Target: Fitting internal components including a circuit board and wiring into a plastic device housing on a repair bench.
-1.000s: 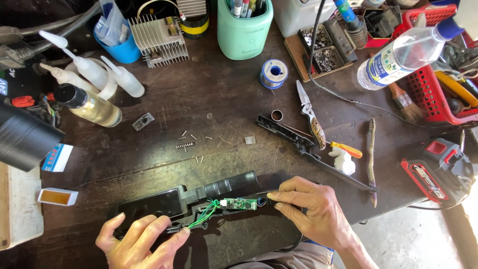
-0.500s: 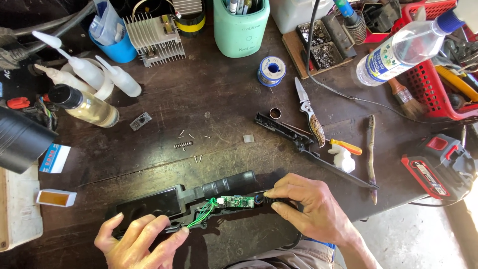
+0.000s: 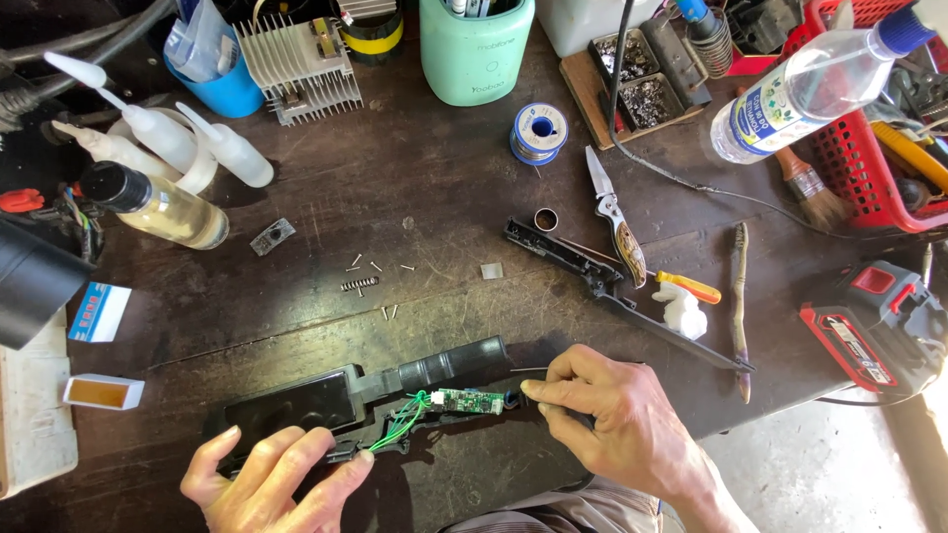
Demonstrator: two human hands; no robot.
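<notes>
Right hand (image 3: 617, 419) slightly closer inward.

A: The long casing (image 3: 326, 400) at the lower middle of the frame is black, and the little circuit board (image 3: 468, 401) in it is green, with bright green wires (image 3: 405, 426) curling off its left end.

B: And the worktop (image 3: 434, 207)?

A: Dark brown, scratched. Top centre stands a mint-green tub (image 3: 476, 49); below it to the right, a blue spool (image 3: 539, 133) wound with silver wire.

B: On the right edge?

A: A red basket (image 3: 869, 178), and lower down a red and black battery pack (image 3: 874, 326). Upper left has a blue cup (image 3: 222, 84) and white squeeze bottles (image 3: 188, 143). The small screwdriver (image 3: 691, 287) at centre right has an orange handle.
</notes>
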